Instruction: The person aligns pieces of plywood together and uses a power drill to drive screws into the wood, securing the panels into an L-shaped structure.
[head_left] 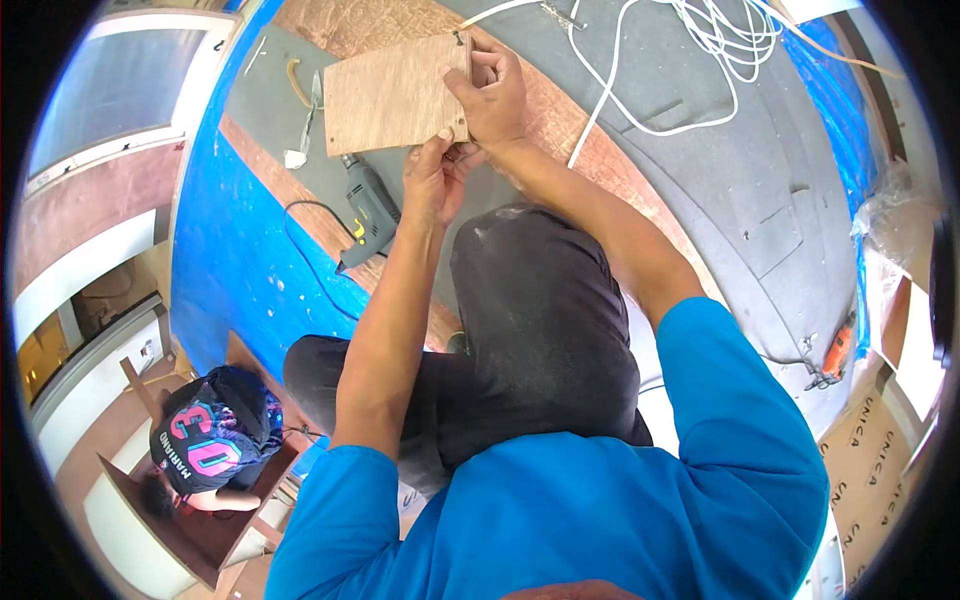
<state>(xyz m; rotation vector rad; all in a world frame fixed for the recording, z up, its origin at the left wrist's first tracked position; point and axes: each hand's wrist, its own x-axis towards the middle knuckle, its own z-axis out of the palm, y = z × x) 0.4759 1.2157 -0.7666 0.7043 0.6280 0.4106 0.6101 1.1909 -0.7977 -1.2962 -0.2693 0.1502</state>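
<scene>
A thin, light-brown plywood board (390, 95) is up in front of my knees, with small dark spots near its corners. My right hand (495, 105) grips its right edge, thumb on the face and the other fingers behind. At the lower right corner, my left hand (436, 178) pinches the bottom edge between thumb and fingers. Just below the board, a dark grey power drill (370, 212) lies on its side; the board partly hides its front end. A small dark piece shows at the upper right corner, too small to name.
White cable (715, 40) lies in loops at the upper right. An orange power tool (840, 347) rests at the far right. Blue sheeting (235, 235) covers the left side. At lower left a person in a dark printed shirt (220, 425) bends over brown panels (135, 505).
</scene>
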